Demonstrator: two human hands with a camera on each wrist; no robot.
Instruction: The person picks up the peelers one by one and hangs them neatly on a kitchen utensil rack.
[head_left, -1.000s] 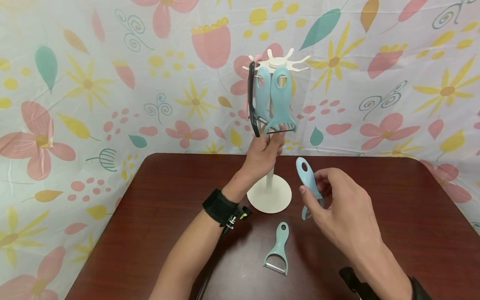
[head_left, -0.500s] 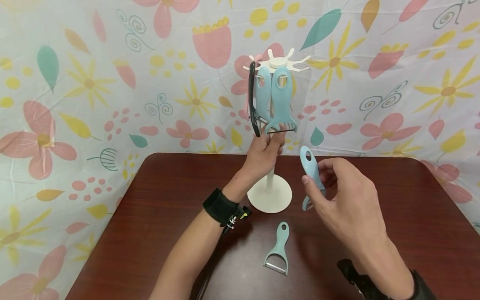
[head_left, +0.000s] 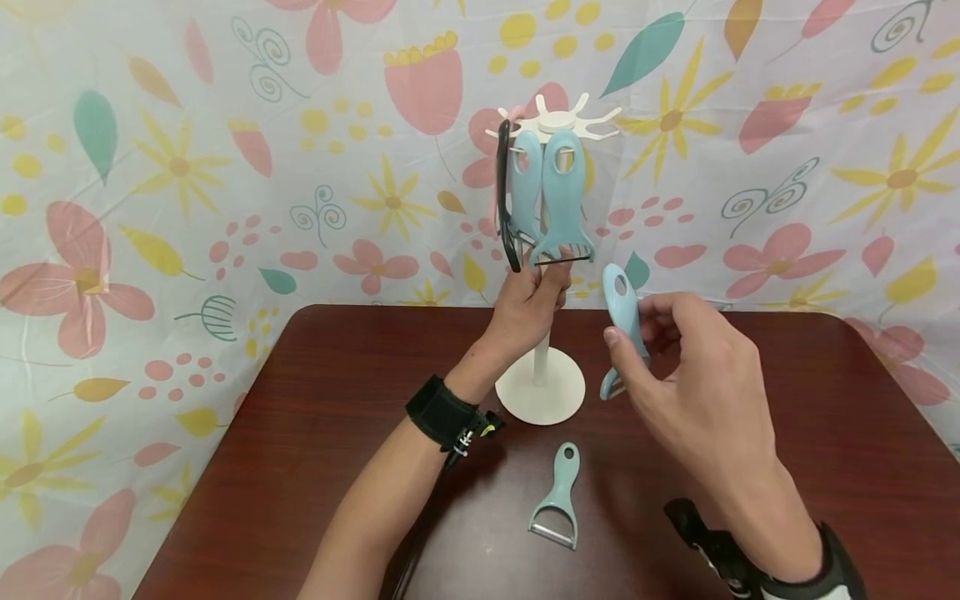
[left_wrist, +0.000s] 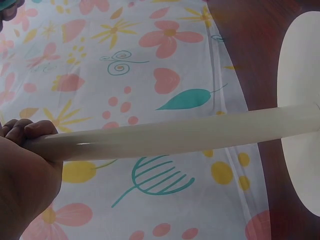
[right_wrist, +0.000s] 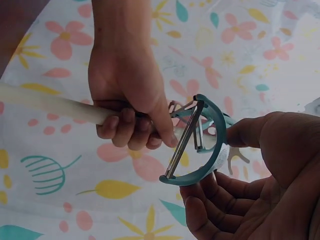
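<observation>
My left hand (head_left: 525, 312) grips the post (left_wrist: 175, 135) of a white stand, just under the hanging tools. Two blue peelers (head_left: 564, 187) hang side by side from the stand's hooked top (head_left: 557, 122), with a black-handled tool (head_left: 504, 196) at their left and something pink mostly hidden behind. Between thumb and fingers, my right hand (head_left: 701, 375) pinches a blue peeler (head_left: 622, 308), its holed end up and its blade (right_wrist: 185, 140) down, right of the stand and apart from it. A green peeler (head_left: 558, 500) lies on the table in front of the stand's round base (head_left: 540, 387).
The dark brown table (head_left: 315, 400) reaches back to a flower-patterned cloth (head_left: 300, 167). Black straps (head_left: 442, 414) circle both wrists, and a cable runs down beside the left forearm. Several bare hooks stick out at the right and back of the stand's top.
My right hand has lifted the blue peeler upward, from beside the base to just below the hanging peelers' level. The left hand, the stand and the green peeler have stayed put.
</observation>
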